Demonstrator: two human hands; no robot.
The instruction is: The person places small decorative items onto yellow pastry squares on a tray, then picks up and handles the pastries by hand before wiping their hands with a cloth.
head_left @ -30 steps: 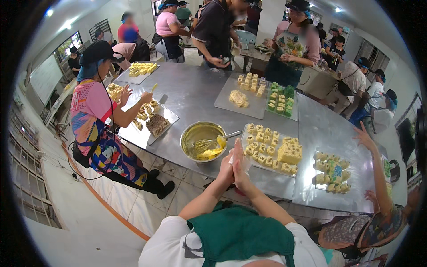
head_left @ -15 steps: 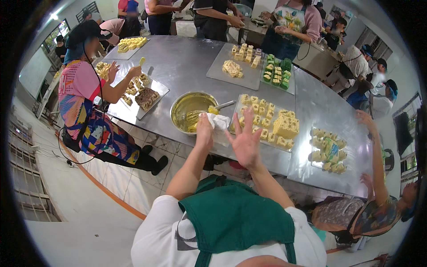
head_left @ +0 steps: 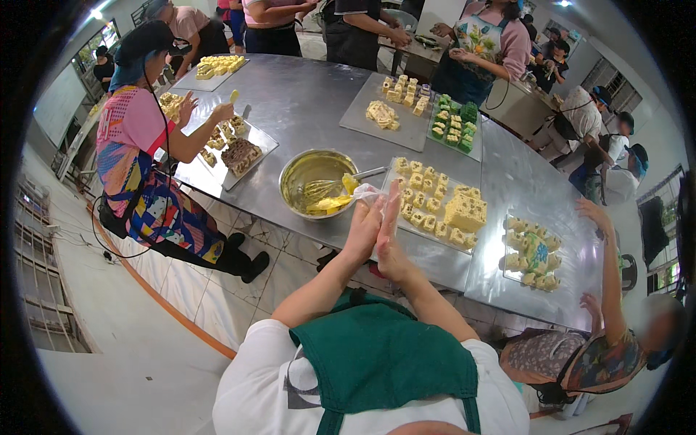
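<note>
In front of me my left hand (head_left: 367, 226) is closed on a crumpled white cloth (head_left: 367, 193), perhaps a paper towel, which pokes out above its fingers. My right hand (head_left: 390, 233) is upright and flat, its straight fingers pressed against the left hand and the cloth. Just beyond them stands a metal mixing bowl (head_left: 293, 168) smeared with yellow. It holds a wire whisk (head_left: 317, 190) and a soft yellow mass (head_left: 330, 204); a metal handle (head_left: 371, 172) leans out over its right rim. A board of small frosted cake pieces (head_left: 428, 194) with a larger block (head_left: 465, 212) lies right of my hands.
Frosted pieces (head_left: 533, 250) lie at the right, near another person's raised hand (head_left: 594, 212). A person at the left holds a yellow-tipped tool over a tray of brown-topped cake (head_left: 241, 156). Green cakes (head_left: 453, 123) and another board (head_left: 350, 116) sit at the back of the metal table (head_left: 290, 94).
My right hand was spread and apart; it has moved left and now presses against my left hand. The left hand with the cloth has shifted right and nearer to me.
</note>
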